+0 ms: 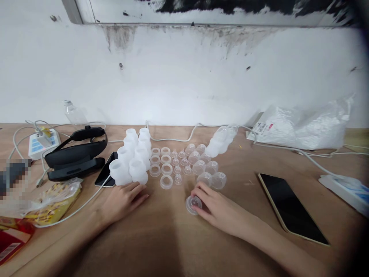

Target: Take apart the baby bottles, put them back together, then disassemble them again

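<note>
My right hand has its fingers closed around the edge of a clear round bottle ring lying on the table; a small part seems to sit in its middle. Flat on the wood, my left hand rests with fingers extended and holds nothing. Just beyond it stand two rows of white bottles. Clear collar rings lie in rows to their right, then small clear nipples. Several transparent domed caps are grouped behind my right hand. Stacked white and clear cups lean behind those caps.
A phone lies at right, near a power strip and a plastic bag. At left are a black headset, another phone, a snack packet, a clear bottle and a socket block. White cables cross the table.
</note>
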`<action>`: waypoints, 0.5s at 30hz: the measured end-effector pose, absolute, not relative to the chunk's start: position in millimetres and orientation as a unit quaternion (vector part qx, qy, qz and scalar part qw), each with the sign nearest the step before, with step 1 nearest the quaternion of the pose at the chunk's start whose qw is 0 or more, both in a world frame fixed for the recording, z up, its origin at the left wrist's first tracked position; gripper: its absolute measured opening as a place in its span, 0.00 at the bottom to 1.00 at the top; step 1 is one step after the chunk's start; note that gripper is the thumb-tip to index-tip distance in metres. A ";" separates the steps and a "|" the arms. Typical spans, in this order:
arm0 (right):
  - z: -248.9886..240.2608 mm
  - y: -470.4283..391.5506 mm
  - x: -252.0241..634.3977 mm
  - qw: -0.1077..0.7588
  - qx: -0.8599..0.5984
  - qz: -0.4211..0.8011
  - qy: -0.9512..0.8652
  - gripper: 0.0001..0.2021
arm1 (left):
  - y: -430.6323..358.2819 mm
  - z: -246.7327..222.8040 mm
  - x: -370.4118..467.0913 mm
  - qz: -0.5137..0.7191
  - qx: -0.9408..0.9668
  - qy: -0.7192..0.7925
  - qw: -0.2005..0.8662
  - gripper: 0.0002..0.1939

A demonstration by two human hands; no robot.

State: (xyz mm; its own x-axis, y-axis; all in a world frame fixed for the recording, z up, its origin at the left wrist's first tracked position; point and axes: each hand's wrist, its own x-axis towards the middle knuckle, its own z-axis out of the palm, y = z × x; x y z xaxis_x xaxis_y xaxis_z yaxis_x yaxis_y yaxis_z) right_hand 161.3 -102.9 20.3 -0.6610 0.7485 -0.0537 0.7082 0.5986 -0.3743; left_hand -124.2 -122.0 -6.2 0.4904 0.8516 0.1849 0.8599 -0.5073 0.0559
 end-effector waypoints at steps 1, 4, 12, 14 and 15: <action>21.4 -102.8 161.4 0.052 -0.406 0.186 -0.893 0.06 | -123.2 -4.9 -123.9 -0.104 -0.866 -0.488 0.027 0.11; 21.5 -103.3 159.4 0.055 -0.399 0.188 -0.896 0.04 | -130.3 -2.7 -114.7 -0.140 -0.885 -0.443 0.028 0.08; 1.9 -118.4 137.2 0.143 -0.413 0.156 -0.886 0.07 | -138.8 -21.4 -43.6 -0.189 -0.867 -0.457 -0.062 0.23; -2.5 -120.5 133.6 0.169 -0.418 0.164 -0.877 0.07 | -135.8 -19.7 -33.4 -0.173 -0.860 -0.467 -0.109 0.17; -5.0 -120.4 132.4 0.191 -0.423 0.174 -0.868 0.06 | -134.3 -18.4 -31.1 -0.169 -0.857 -0.469 -0.128 0.15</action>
